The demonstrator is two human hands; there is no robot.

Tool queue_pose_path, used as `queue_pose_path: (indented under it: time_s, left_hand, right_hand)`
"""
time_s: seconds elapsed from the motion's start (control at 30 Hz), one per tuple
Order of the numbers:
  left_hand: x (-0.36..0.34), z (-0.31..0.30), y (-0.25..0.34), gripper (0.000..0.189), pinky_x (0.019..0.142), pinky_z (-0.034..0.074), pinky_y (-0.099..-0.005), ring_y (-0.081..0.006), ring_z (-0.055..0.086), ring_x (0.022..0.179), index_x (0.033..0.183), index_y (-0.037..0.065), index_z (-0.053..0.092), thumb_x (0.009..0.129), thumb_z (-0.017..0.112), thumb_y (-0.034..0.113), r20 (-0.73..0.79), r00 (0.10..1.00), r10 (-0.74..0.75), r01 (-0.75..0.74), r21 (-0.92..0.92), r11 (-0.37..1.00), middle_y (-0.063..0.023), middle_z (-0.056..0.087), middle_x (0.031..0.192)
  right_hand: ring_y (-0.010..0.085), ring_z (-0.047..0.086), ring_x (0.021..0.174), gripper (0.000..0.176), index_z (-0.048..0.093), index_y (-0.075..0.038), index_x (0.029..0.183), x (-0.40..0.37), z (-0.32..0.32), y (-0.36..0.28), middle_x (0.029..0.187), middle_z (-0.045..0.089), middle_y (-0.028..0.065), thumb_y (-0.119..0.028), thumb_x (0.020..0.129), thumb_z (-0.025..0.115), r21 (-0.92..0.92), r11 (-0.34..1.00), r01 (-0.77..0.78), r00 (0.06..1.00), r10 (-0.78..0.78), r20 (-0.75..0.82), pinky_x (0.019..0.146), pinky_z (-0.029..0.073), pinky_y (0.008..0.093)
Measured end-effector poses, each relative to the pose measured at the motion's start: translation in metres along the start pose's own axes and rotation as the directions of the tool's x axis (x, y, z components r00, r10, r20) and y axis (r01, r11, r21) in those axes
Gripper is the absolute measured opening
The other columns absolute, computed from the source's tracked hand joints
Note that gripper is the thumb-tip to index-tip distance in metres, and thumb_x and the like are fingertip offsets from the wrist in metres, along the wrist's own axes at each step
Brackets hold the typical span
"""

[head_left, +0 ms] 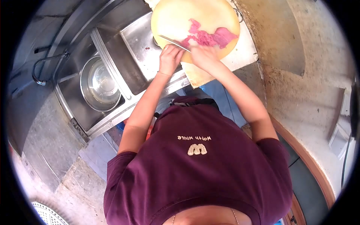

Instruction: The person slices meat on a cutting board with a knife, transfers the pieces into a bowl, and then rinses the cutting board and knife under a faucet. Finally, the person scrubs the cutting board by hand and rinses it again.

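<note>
A round pale cutting board (176, 17) lies over the right end of a steel sink, with pink raw meat (212, 37) on its right half. My right hand (204, 56) rests on the board's near edge next to the meat and is closed around the handle of a knife (173, 42). The blade points left across the board. My left hand (170, 58) sits just under the blade, fingers curled on the board's near rim.
The steel sink (129, 56) has two basins. The left one holds a round metal bowl (100, 83), with a tap (47, 65) beyond it. A white slab (243, 52) lies under the board. A rough concrete counter (300, 75) runs along the right.
</note>
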State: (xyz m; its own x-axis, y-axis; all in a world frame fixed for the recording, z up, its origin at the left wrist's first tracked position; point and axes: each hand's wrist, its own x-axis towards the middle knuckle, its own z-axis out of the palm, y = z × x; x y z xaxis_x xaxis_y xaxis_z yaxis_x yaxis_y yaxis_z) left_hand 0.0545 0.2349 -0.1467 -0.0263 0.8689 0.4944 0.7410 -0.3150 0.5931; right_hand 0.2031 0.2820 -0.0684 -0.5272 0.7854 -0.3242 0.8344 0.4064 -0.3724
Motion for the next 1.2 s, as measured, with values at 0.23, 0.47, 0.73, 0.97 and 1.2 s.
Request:
queue_pose_path:
  time_s: [0.23,0.47,0.73,0.97,1.2]
  left_hand:
    - [0.006,-0.011,0.009,0.015,0.073,0.047,-0.0321,-0.0227,0.058,0.079,0.083,0.006,0.065,0.069,0.069,0.004,0.029,0.999,0.039,-0.039,0.004,0.999,-0.0058,0.061,0.082]
    - [-0.002,-0.006,0.001,0.014,0.072,0.047,-0.0338,-0.0255,0.057,0.078,0.083,0.004,0.064,0.069,0.067,0.006,0.076,0.997,-0.011,0.011,0.008,1.0,-0.008,0.06,0.08]
    - [0.003,-0.014,0.007,0.011,0.073,0.047,-0.034,-0.0251,0.057,0.078,0.079,0.004,0.063,0.068,0.067,0.005,0.084,0.996,0.017,-0.016,-0.011,1.0,-0.0075,0.061,0.08]
    - [0.001,-0.01,0.003,0.012,0.072,0.047,-0.0356,-0.0277,0.057,0.079,0.08,0.003,0.062,0.069,0.066,0.003,0.08,0.997,-0.016,0.018,-0.024,1.0,-0.01,0.06,0.08]
    - [0.014,-0.015,0.022,0.014,0.073,0.048,-0.0344,-0.0259,0.058,0.081,0.089,0.004,0.061,0.075,0.063,0.004,0.148,0.981,-0.124,0.132,-0.042,0.99,-0.0096,0.058,0.089]
  right_hand:
    - [0.0353,0.062,0.083,0.025,0.063,0.0,0.082,-0.02,-0.031,0.008,0.083,0.062,0.0228,-0.018,0.083,0.046,-0.007,1.0,-0.03,0.994,0.03,0.107,0.073,0.047,0.0465]
    - [0.037,0.062,0.078,0.024,0.061,0.0,0.079,-0.009,0.004,0.0,0.074,0.062,0.0211,-0.018,0.083,0.046,-0.021,0.998,0.065,0.998,-0.065,-0.007,0.07,0.046,0.047]
    - [0.0363,0.061,0.083,0.026,0.062,-0.001,0.09,-0.038,-0.017,0.012,0.079,0.061,0.0244,-0.021,0.086,0.046,-0.013,1.0,-0.005,0.998,0.006,0.062,0.073,0.046,0.0459]
    - [0.0331,0.063,0.081,0.024,0.065,-0.004,0.081,0.0,0.013,-0.016,0.078,0.064,0.02,-0.019,0.08,0.046,0.605,0.74,-0.292,0.95,0.296,0.096,0.072,0.048,0.0442]
    - [0.0147,0.057,0.052,0.031,0.065,-0.002,0.08,0.001,-0.001,0.054,0.067,0.062,0.0068,-0.032,0.082,0.059,0.607,0.791,-0.08,0.996,0.09,0.014,0.053,0.047,0.0289]
